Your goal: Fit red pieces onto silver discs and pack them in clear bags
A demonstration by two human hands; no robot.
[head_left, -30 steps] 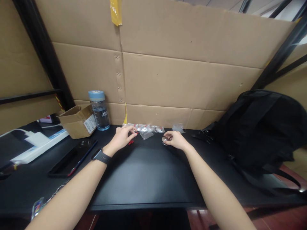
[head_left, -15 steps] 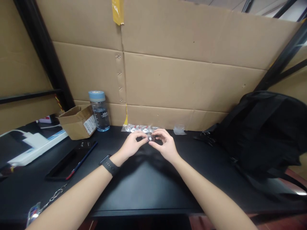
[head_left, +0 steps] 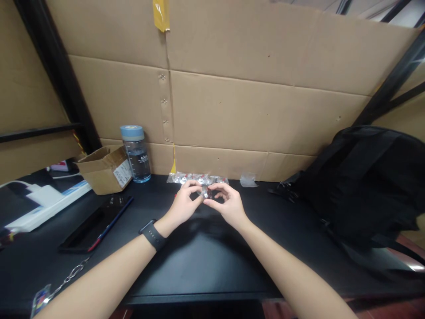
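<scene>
Over the black desk my left hand and my right hand meet, fingertips pinched together on a small shiny round metal part. The left wrist wears a black watch. Just behind the hands lies a row of small clear plastic bags with red and silver bits inside, against the cardboard wall. One more small clear bag lies alone to the right.
A blue-capped water bottle and an open cardboard box stand at back left. A dark phone lies on the left, a key chain near the front edge. A black backpack fills the right side.
Both hands left the desk surface by the bags and came together at the middle, now pinching the small metal part between them. The view shifted slightly.
</scene>
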